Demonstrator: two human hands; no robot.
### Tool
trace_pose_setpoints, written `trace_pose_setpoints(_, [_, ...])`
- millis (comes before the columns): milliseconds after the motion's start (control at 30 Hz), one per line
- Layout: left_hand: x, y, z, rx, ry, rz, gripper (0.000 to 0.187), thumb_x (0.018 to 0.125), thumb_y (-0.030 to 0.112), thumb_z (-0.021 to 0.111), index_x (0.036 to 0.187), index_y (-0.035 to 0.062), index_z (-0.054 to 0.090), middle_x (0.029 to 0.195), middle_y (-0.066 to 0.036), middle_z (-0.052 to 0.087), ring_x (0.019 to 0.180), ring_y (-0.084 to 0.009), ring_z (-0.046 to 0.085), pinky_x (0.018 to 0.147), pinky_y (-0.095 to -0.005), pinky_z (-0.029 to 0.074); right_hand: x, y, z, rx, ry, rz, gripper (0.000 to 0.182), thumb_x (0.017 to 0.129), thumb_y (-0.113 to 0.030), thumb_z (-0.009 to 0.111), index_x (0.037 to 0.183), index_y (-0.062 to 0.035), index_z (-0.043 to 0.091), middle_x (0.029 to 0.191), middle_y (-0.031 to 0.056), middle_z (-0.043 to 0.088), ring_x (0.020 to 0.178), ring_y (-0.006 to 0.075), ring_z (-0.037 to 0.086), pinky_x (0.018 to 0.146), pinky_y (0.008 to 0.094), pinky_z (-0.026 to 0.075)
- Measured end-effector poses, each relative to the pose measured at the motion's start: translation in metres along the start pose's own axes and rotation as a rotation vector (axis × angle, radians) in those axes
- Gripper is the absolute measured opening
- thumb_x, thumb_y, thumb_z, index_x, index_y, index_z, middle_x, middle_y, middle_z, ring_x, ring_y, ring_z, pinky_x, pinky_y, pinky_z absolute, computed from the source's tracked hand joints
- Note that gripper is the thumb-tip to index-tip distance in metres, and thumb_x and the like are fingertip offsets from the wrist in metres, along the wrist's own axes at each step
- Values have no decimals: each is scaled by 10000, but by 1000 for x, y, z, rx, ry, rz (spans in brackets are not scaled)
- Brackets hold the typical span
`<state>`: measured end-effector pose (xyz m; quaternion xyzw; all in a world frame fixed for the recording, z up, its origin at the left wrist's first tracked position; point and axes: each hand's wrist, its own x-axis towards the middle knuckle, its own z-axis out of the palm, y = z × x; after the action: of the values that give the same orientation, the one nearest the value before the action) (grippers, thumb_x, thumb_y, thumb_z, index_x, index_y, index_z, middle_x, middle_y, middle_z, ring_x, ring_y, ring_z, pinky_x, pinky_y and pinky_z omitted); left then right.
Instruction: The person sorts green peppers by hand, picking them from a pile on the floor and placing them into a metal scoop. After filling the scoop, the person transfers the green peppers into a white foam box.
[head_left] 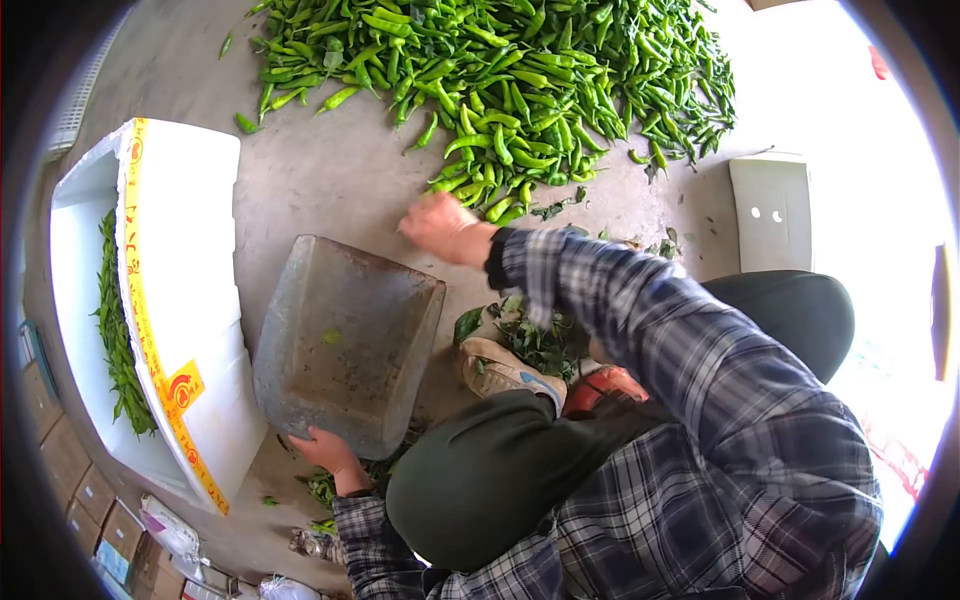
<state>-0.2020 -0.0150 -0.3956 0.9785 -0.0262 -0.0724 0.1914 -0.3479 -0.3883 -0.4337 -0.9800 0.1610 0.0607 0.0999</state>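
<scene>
Clearly, the key relation is between the right hand [440, 226] and the broad heap of long, glossy green peppers [500, 90] on the grey concrete floor [290, 180]. The heap lies ahead of that hand and to its right, its narrow near tip just beside the knuckles; the left hand [328, 452] is well apart from it. The right hand looks curled but is blurred, and whether its fingers hold anything I cannot tell.

The left hand grips the rear left corner of a worn grey metal scoop [415, 370] with raised side walls. The scoop rests on the floor between the two hands, left of the person's knee, with a small green scrap [332, 337] on its base. Its long axis runs away from the left hand, forward and slightly right, so its far edge faces the heap's side of the floor, near the right hand.

The peppers share no single axis; several at the near tip slant forward and right, others lie crosswise. Left of the scoop stands a white foam box [195, 290] with yellow tape.
</scene>
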Motion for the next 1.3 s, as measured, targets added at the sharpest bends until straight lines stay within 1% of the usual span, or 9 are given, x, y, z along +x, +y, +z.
trace_pose_setpoints(133, [-1, 26, -16, -236, -106, 20, 476, 850, 118, 419, 1249, -114, 302, 1214, -284, 417, 1082, -374, 457, 896, -401, 373, -18, 49, -23, 351, -202, 389, 205, 725, -134, 535, 898, -31, 568, 830, 130, 620, 786, 267, 618, 666, 401, 492])
trace_pose_setpoints(200, [4, 45, -18, -264, -177, 68, 427, 855, 103, 411, 1220, -108, 343, 1186, -264, 447, 1051, -350, 478, 874, -391, 376, -32, 68, -27, 493, 56, 381, 256, 710, -210, 562, 906, -47, 583, 751, 169, 609, 747, 307, 602, 646, 404, 487])
trace_pose_setpoints(333, [20, 70, -4, -274, -195, 158, 392, 851, 82, 418, 1194, -103, 372, 1151, -254, 473, 1008, -353, 497, 853, -388, 379, -43, 65, -45, 1185, -102, 721, 320, 774, -188, 591, 1015, 21, 558, 713, 112, 625, 534, 136, 607, 494, 267, 508])
trace_pose_setpoints(633, [22, 82, 18, -143, -93, 244, 385, 836, 43, 421, 1190, -87, 344, 1084, -286, 496, 982, -413, 497, 810, -429, 383, -43, -28, -51, 1468, -200, 463, 326, 755, -71, 495, 1076, -53, 552, 615, 32, 572, 503, 85, 546, 475, 235, 471])
trace_pose_setpoints(867, [18, 98, 14, -70, -70, 230, 480, 808, 40, 449, 1254, -47, 294, 1142, -271, 469, 1010, -407, 482, 845, -428, 378, -78, 17, -56, 1314, -276, 592, 185, 775, -203, 545, 799, -47, 641, 626, 55, 603, 485, 99, 556, 467, 247, 471])
trace_pose_setpoints(1000, [12, 110, 8, 45, 143, 600, 658, 759, 35, 510, 1337, 1, 197, 1273, -238, 373, 1171, -359, 369, 960, -417, 310, -121, 24, -20, 400, -357, -3, 236, 734, -228, 546, 612, -28, 575, 579, 94, 580, 515, 240, 559, 541, 368, 462])
trace_pose_setpoints(1100, [15, 109, 3, 90, 80, 666, 716, 727, 26, 544, 1351, 19, 192, 1312, -215, 330, 1225, -346, 295, 1000, -422, 265, -139, -1, -23, 632, -858, -7, 130, 690, -168, 545, 698, -46, 587, 669, 103, 607, 609, 305, 584, 576, 417, 465])
trace_pose_setpoints(1233, [19, 100, 13, 8, 28, 542, 737, 740, 24, 537, 1366, 42, 148, 1337, -218, 304, 1226, -358, 311, 993, -407, 286, -156, -6, -23, 114, -666, -98, 149, 695, -127, 547, 817, -73, 611, 802, 143, 609, 745, 283, 615, 583, 411, 483])
trace_pose_setpoints(1300, [19, 97, 16, -51, -56, 411, 747, 766, 24, 514, 1379, 75, 88, 1362, -234, 261, 1230, -375, 309, 987, -387, 302, -127, 6, -47, 183, -421, 233, 212, 702, -85, 533, 910, -93, 574, 819, 125, 606, 750, 295, 605, 593, 398, 486])
